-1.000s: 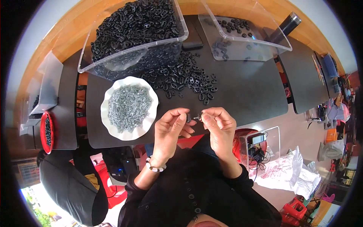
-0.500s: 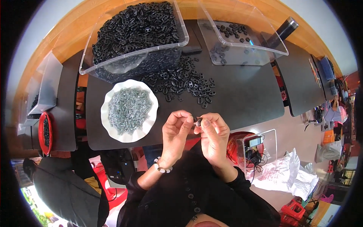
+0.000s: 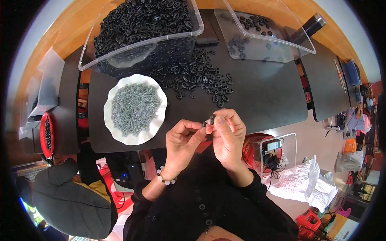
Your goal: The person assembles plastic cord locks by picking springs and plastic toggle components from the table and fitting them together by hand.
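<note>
Both hands meet above the table's near edge, thumbs and forefingers pinched. My right hand (image 3: 227, 140) grips a small black plastic part (image 3: 212, 119) by its fingertips. Close against it, my left hand (image 3: 181, 146) pinches a tiny dark piece (image 3: 204, 124), mostly hidden by the fingers. Left of the hands stands a white bowl with a wavy rim (image 3: 161, 120), filled with small clear, greyish tube-like pieces (image 3: 136, 108). Beyond the hands, loose black oval parts with two holes (image 3: 197, 74) lie scattered across the dark table (image 3: 261, 100).
A large clear bin (image 3: 177, 37) heaped with black parts stands at the back left. Another clear bin (image 3: 277, 58) holds several black pieces, with a black flask (image 3: 309, 28) beside it. A red basket (image 3: 47, 140) sits far left; a person's dark jacket (image 3: 72, 201) is at lower left.
The view has shifted slightly, with the bins and bowl higher in it. My left hand has drawn a little down and left; the black part in my right fingertips is now more exposed.
</note>
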A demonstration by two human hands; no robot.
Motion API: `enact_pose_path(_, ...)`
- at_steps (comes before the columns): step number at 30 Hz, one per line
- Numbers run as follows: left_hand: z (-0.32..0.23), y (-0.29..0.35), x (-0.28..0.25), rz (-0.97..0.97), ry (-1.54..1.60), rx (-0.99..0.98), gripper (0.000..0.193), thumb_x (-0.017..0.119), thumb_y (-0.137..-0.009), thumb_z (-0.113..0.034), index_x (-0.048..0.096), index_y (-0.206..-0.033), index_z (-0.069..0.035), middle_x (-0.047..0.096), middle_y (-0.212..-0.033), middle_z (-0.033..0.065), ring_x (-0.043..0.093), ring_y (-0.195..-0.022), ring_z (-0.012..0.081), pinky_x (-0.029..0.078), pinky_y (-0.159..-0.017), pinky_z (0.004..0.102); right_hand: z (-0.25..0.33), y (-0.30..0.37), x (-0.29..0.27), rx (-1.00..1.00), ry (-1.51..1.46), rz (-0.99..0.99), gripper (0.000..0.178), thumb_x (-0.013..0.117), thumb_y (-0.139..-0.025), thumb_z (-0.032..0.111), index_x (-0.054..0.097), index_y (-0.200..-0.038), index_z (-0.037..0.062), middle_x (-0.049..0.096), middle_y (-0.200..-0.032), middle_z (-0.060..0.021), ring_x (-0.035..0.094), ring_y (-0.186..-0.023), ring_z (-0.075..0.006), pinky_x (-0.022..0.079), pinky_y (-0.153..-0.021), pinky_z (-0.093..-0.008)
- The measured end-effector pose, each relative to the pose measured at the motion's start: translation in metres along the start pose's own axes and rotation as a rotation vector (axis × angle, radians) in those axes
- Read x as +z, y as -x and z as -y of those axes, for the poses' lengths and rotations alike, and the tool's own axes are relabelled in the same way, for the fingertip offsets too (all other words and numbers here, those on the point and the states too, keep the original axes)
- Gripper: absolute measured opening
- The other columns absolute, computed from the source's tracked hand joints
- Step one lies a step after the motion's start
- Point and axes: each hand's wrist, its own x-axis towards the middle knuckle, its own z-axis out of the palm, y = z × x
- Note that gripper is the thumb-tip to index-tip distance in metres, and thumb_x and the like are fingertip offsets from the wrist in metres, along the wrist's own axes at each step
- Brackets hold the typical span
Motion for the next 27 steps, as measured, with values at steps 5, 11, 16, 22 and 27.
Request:
enact_pose_path(5, -0.004, 0.002, 0.0, -0.032, 0.009, -0.056, 0.015, 0.06, -0.086, 0.002, 0.054, -0.1, 0.002, 0.063, -0.089, 0.0068, 0.061, -0.08, 0.0087, 0.052, -0.07, 0.0215, 0.0, -0.002, 0.0, 0.068, 0.013, 0.023, 0.011, 0.061, -0.088, 0.008, 0.059, -0.096, -0.0001, 0.059, -0.079, -0.0037, 0.054, -0.068, -0.0098, 0.044, -0.065, -0.0228)
enact_pose_path(11, -0.009, 0.003, -0.001, -0.002, -0.039, -0.105, 0.016, 0.056, -0.09, -0.001, 0.053, -0.104, 0.005, 0.062, -0.093, 0.0086, 0.061, -0.082, 0.0109, 0.055, -0.07, 0.0245, -0.001, -0.004, -0.002, 0.138, -0.013, 0.051, 0.012, 0.062, -0.087, 0.006, 0.06, -0.097, -0.0004, 0.06, -0.079, -0.0022, 0.053, -0.067, -0.007, 0.043, -0.062, -0.0215)
enact_pose_path(16, -0.005, 0.009, -0.008, 0.007, -0.058, -0.048, 0.021, 0.057, -0.091, -0.006, 0.055, -0.108, 0.007, 0.063, -0.095, 0.0096, 0.061, -0.084, 0.0111, 0.056, -0.068, 0.0246, -0.001, -0.004, 0.001, 0.16, -0.015, 0.063, 0.011, 0.063, -0.087, 0.007, 0.061, -0.096, -0.0005, 0.06, -0.079, -0.0015, 0.053, -0.066, -0.0067, 0.043, -0.062, -0.0215)
enact_pose_path(22, -0.005, 0.011, -0.011, -0.04, -0.102, -0.029, 0.025, 0.057, -0.093, -0.014, 0.058, -0.11, 0.004, 0.067, -0.09, 0.0106, 0.062, -0.073, 0.0096, 0.054, -0.061, 0.0235, 0.001, -0.002, -0.002, 0.175, -0.047, 0.08, 0.011, 0.063, -0.087, 0.006, 0.061, -0.096, -0.0006, 0.061, -0.081, -0.0023, 0.054, -0.068, -0.0068, 0.044, -0.062, -0.0209)
enact_pose_path(27, -0.004, 0.011, -0.011, -0.096, -0.003, -0.01, 0.027, 0.055, -0.094, -0.019, 0.059, -0.113, 0.0, 0.068, -0.091, 0.0123, 0.062, -0.066, 0.0102, 0.051, -0.054, 0.022, 0.009, 0.004, -0.009, -0.01, 0.248, 0.043, 0.011, 0.063, -0.086, 0.003, 0.06, -0.096, -0.0024, 0.062, -0.084, -0.0049, 0.054, -0.069, -0.0074, 0.044, -0.064, -0.0208)
